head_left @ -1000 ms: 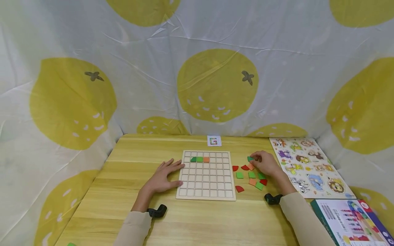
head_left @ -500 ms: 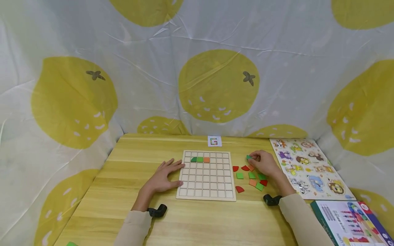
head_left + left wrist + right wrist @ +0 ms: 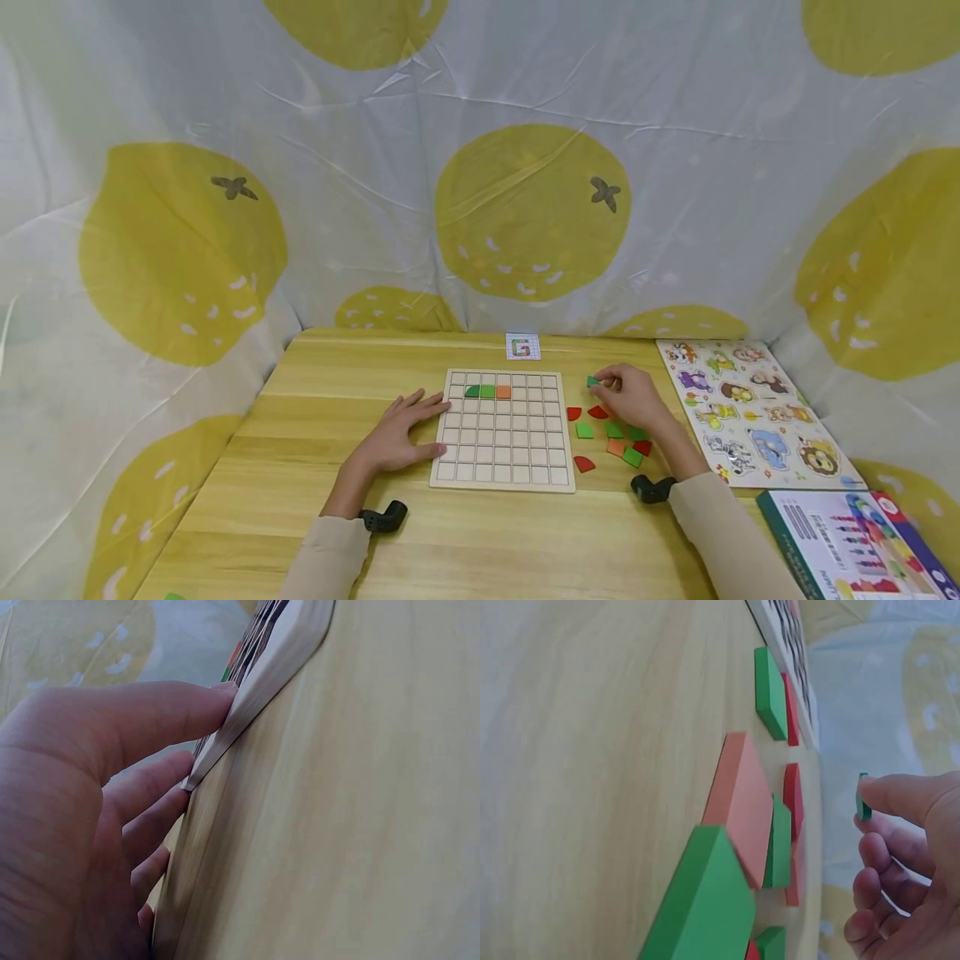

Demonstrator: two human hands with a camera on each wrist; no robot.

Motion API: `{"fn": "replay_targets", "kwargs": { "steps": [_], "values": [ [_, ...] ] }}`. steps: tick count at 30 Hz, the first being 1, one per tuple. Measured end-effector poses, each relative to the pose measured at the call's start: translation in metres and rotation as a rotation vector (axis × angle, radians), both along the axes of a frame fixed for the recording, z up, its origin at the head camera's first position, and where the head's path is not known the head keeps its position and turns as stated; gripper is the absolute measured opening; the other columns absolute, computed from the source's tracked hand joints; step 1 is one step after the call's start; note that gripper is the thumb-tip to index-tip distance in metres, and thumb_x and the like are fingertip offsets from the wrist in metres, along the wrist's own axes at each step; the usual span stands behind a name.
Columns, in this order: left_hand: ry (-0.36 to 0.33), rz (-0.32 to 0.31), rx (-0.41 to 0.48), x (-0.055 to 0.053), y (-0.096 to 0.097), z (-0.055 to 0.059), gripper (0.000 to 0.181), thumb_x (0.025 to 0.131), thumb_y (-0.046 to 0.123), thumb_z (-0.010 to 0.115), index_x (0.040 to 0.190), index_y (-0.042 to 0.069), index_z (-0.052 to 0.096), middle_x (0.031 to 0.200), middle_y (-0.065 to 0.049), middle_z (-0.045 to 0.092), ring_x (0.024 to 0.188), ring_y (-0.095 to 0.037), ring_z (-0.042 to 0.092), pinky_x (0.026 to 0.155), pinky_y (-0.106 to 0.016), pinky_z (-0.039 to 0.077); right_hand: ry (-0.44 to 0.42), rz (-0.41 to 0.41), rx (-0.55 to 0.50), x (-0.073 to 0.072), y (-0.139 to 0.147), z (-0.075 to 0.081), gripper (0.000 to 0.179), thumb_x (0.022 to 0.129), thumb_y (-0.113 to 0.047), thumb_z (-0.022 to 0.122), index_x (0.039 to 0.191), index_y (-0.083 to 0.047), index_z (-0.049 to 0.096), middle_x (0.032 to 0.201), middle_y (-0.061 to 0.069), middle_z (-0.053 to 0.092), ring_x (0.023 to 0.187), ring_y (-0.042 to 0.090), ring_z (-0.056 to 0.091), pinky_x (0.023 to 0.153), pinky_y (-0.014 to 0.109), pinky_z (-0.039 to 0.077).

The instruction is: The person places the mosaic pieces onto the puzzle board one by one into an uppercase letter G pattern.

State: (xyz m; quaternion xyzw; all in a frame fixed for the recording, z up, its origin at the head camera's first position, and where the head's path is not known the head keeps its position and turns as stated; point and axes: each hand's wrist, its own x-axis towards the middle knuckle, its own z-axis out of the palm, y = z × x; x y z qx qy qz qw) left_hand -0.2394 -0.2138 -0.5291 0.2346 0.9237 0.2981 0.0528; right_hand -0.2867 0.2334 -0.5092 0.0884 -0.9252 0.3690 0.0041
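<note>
My right hand [image 3: 628, 396] pinches a small dark green tile [image 3: 592, 381] between thumb and fingertips, to the right of a wooden grid board [image 3: 502, 429]. In the right wrist view that tile [image 3: 862, 796] is raised above the table. My left hand [image 3: 393, 433] lies with fingers spread at the board's left side; its thumb and fingertips touch the edge of the board [image 3: 259, 686] in the left wrist view. Along an upper row of the board sit a dark green rounded tile [image 3: 472, 392], a green square tile [image 3: 488, 392] and an orange square tile [image 3: 504, 392].
Loose tiles lie right of the board, among them a red quarter-round [image 3: 584, 464], a green square [image 3: 584, 430] and an orange square [image 3: 616, 447]. Behind the board is a small pattern card [image 3: 522, 346]. At right are an animal picture board [image 3: 738, 389] and a printed box [image 3: 817, 533].
My right hand has lifted the dark green tile away from the loose tiles and moved it left, toward the board. The left hand stays in place at the board's edge.
</note>
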Motion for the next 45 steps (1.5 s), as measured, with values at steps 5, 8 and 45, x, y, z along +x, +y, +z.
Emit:
{"fn": "replay_targets", "kwargs": {
  "steps": [5, 8, 45],
  "values": [
    [-0.007, 0.004, 0.006, 0.0, 0.0, -0.001, 0.072, 0.088, 0.045, 0.075, 0.154, 0.025, 0.052, 0.165, 0.001, 0.04, 0.159, -0.036, 0.02, 0.128, -0.062, 0.007, -0.005, 0.011, -0.009, 0.0, -0.008, 0.003, 0.028, 0.099, -0.028, 0.071, 0.117, -0.007, 0.073, 0.106, 0.012, 0.064, 0.079, 0.022, 0.051, 0.064, 0.033, 0.047],
    [-0.008, 0.007, 0.005, 0.0, 0.0, -0.001, 0.073, 0.088, 0.045, 0.075, 0.153, 0.025, 0.052, 0.166, 0.001, 0.039, 0.159, -0.036, 0.02, 0.128, -0.062, 0.007, -0.006, 0.017, -0.01, -0.001, -0.015, 0.005, 0.028, 0.099, -0.029, 0.07, 0.117, -0.008, 0.073, 0.107, 0.011, 0.065, 0.081, 0.022, 0.052, 0.065, 0.033, 0.047],
    [0.004, -0.015, -0.014, -0.002, -0.001, -0.001, 0.073, 0.089, 0.047, 0.073, 0.154, 0.025, 0.051, 0.165, 0.001, 0.04, 0.159, -0.035, 0.02, 0.129, -0.06, 0.008, -0.034, 0.118, -0.051, -0.012, -0.104, -0.004, 0.023, 0.097, -0.024, 0.073, 0.113, -0.009, 0.076, 0.102, 0.005, 0.066, 0.085, 0.018, 0.056, 0.072, 0.032, 0.05]
  ]
}}
